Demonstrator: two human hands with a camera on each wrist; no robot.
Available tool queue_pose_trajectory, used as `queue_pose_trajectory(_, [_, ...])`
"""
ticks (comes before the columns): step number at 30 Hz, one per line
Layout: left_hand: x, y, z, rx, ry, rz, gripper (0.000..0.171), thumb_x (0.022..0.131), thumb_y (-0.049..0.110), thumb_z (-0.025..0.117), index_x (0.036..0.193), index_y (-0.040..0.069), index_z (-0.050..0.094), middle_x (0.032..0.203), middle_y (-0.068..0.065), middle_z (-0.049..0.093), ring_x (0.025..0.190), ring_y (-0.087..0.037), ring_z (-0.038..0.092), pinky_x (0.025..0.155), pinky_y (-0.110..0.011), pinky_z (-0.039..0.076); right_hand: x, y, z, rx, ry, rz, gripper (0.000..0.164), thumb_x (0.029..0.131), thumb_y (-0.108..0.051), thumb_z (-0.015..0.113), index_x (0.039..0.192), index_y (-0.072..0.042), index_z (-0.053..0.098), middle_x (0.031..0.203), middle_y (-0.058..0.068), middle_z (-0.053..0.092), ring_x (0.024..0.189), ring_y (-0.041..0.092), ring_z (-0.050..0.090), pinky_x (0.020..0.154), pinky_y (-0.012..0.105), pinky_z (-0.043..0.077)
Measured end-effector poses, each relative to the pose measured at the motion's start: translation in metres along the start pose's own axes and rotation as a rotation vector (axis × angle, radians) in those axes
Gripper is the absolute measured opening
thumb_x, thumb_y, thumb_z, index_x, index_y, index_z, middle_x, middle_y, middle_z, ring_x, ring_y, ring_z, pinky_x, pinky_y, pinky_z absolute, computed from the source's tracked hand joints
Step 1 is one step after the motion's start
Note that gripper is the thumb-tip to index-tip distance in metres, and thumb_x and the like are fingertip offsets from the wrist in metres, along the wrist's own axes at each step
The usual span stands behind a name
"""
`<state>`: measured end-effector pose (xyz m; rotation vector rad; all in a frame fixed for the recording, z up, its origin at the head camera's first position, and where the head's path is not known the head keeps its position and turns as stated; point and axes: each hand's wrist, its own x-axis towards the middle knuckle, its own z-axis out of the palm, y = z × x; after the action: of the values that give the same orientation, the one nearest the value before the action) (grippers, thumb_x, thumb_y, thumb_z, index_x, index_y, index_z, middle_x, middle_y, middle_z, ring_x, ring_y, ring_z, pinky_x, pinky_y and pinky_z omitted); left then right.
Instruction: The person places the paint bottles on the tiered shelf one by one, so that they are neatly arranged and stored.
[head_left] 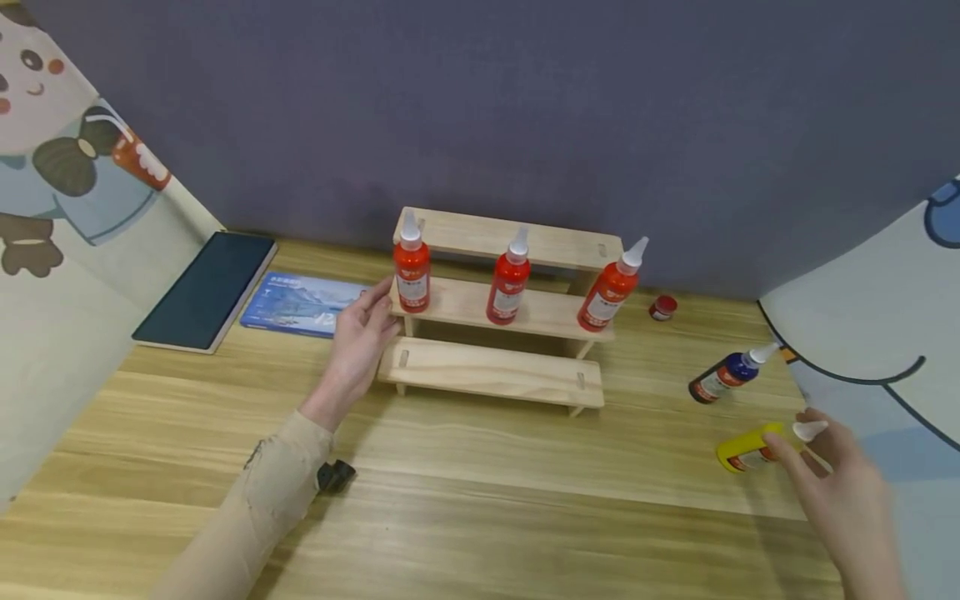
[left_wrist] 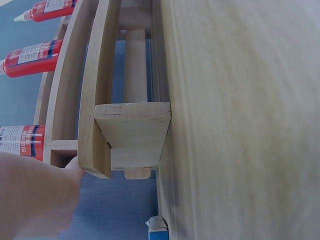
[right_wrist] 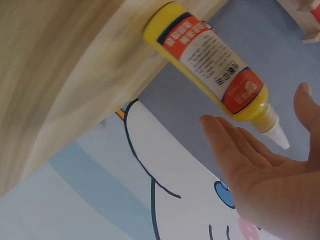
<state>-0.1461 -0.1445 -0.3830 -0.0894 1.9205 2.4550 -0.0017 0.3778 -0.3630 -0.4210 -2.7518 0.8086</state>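
My left hand (head_left: 363,333) touches the left end of a three-tier wooden stand (head_left: 491,371), its fingers fairly straight beside the middle tier. Close by that hand, a red squeeze bottle (head_left: 412,279) with a pointed white nozzle stands on the middle tier. Two matching ones, a red bottle (head_left: 507,292) and another red bottle (head_left: 606,300), share that tier. At the right, my right hand (head_left: 843,492) is around the nozzle end of a yellow squeeze bottle (right_wrist: 212,65). Thumb and fingers stand apart there, with a gap to the bottle in the right wrist view.
A dark blue squeeze bottle (head_left: 722,379) stands behind the yellow one. Near the back wall is a small red-lidded jar (head_left: 663,307). Left of the stand lie a blue box (head_left: 300,304) and a dark flat tablet-like board (head_left: 206,292). Printed side panels edge the table.
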Motion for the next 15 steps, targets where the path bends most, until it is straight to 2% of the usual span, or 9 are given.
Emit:
queue_pose_trajectory(1, [0.0001,0.0001,0.0002,0.000,-0.002,0.001,0.051,0.116,0.004,0.038,0.166,-0.001,0.030,0.172,-0.019,0.029,0.154,-0.034,0.038,0.125,-0.039,0.040,-0.0001,0.0014,0.0002,0.004,-0.005,0.000,0.052,0.106,-0.020,0.072,0.140,0.013,0.051,0.140,0.042,0.055,0.122,0.026,0.067,0.070,-0.011,0.036])
queue_pose_trajectory(2, [0.0001,0.0002,0.0002,0.001,-0.003,0.002,0.051,0.116,0.004,0.038,0.166,-0.001,0.029,0.172,-0.019,0.028,0.154,-0.034,0.038,0.125,-0.039,0.040,0.0000,0.0021,0.0004,0.009,-0.013,0.004,0.051,0.106,-0.020,0.071,0.139,0.013,0.051,0.142,0.043,0.054,0.127,0.040,0.064,0.070,-0.011,0.036])
queue_pose_trajectory(4, [0.0001,0.0005,0.0004,0.000,-0.003,0.004,0.051,0.116,0.005,0.038,0.166,-0.001,0.029,0.173,-0.019,0.028,0.154,-0.035,0.038,0.125,-0.039,0.040,0.0007,0.0032,0.0013,0.007,-0.031,0.015,0.048,0.107,-0.020,0.070,0.136,0.014,0.052,0.146,0.043,0.051,0.129,0.042,0.063,0.068,-0.010,0.037])
queue_pose_trajectory(6, [0.0000,0.0007,0.0004,-0.001,-0.004,0.001,0.051,0.116,0.004,0.038,0.166,-0.001,0.029,0.173,-0.019,0.027,0.154,-0.035,0.038,0.125,-0.039,0.040,0.0016,0.0031,0.0019,0.005,-0.054,0.020,0.049,0.108,-0.020,0.068,0.136,0.017,0.050,0.146,0.044,0.049,0.123,0.065,0.053,0.064,-0.010,0.037])
queue_pose_trajectory(9, [-0.0002,0.0003,0.0003,-0.005,-0.003,-0.004,0.051,0.116,0.004,0.037,0.166,-0.001,0.028,0.173,-0.019,0.026,0.154,-0.036,0.037,0.125,-0.040,0.039,0.0013,0.0037,0.0026,-0.020,-0.057,0.012,0.050,0.108,-0.018,0.069,0.137,0.018,0.051,0.139,0.046,0.053,0.120,0.066,0.055,0.059,-0.007,0.038])
queue_pose_trajectory(15, [-0.0008,-0.0002,0.0005,-0.007,0.004,-0.004,0.051,0.116,0.005,0.038,0.166,-0.001,0.029,0.173,-0.020,0.027,0.154,-0.036,0.038,0.125,-0.040,0.040,-0.0001,0.0062,0.0032,-0.061,-0.033,-0.016,0.040,0.106,-0.013,0.072,0.130,0.016,0.058,0.124,0.045,0.062,0.110,0.065,0.062,0.051,-0.001,0.042])
